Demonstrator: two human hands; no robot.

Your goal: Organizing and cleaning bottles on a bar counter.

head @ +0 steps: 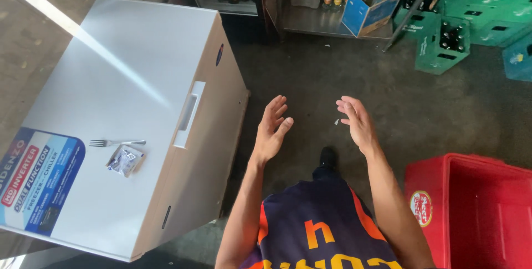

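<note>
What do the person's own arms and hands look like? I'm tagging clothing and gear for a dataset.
Both arms are bare from the shoulders down: no sleeves reach them. The left hand and right hand wear no gloves, and no rings, watch or wristband show. The top is sleeveless, dark purple with orange side panels and orange lettering.

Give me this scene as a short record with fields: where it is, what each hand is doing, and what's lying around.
Setting: storage area with a dark floor
Left hand: open, empty, raised in the air, palm facing inward
Right hand: open, empty, raised opposite the left, apart from it
Nearest large thing: white chest freezer, lid shut, on the person's left
On the freezer lid: fork beside a small clear packet
Right side: red crate
Far side: green bottle crates, blue carton of bottles
</note>
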